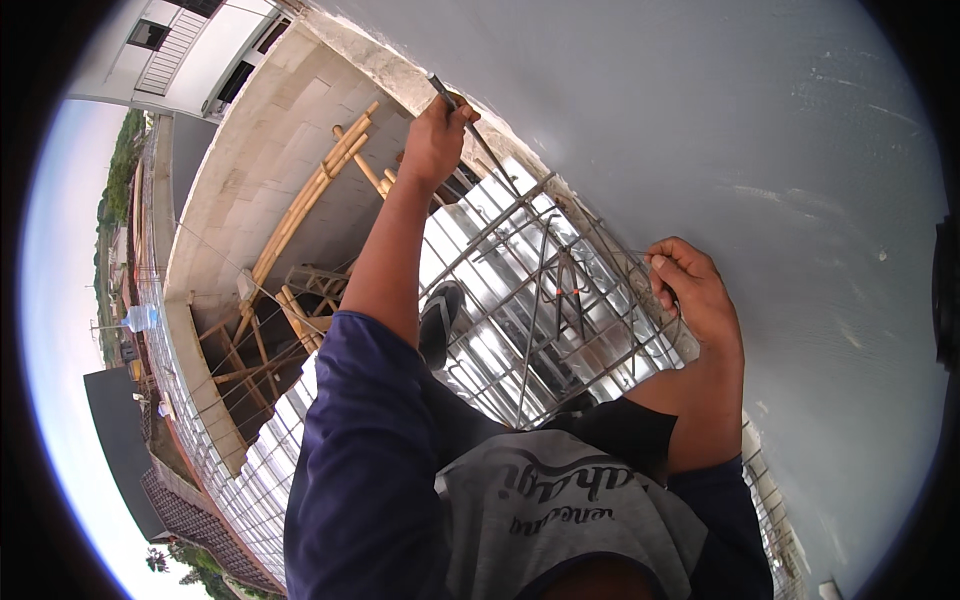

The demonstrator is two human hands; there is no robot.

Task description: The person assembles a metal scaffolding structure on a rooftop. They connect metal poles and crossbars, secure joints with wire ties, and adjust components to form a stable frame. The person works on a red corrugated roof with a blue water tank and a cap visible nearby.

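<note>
So the left hand (pixel 436 140) is wrapped right round a metal rod (pixel 484 150), fingers closed on it, with a short bit poking out above the fist and the rest slanting down toward the far edge of the rebar grid (pixel 490 233). Can't tell if the low end actually touches the bars. Right hand (pixel 697 290) has thumb and fingertips together, pinching a thin wire (pixel 636 251) at the grid's right side, just beside the big grey wall (pixel 800 200)

That wall is the main thing hemming stuff in, it runs all down the right, so there's not much room on that side. The grid sits over shiny corrugated decking (pixel 450 235), and a dark two-legged tool (pixel 570 290) with red marks lies on it between the hands. A sandalled foot (pixel 440 322) is on the decking too, and the patterned shirt (pixel 570 500) plus the right forearm hide the near part of the grid

Off to the left there's an opening with bamboo poles (pixel 310 205) leaning near a pale block wall (pixel 265 130), and a white building (pixel 185 50) beyond
</note>
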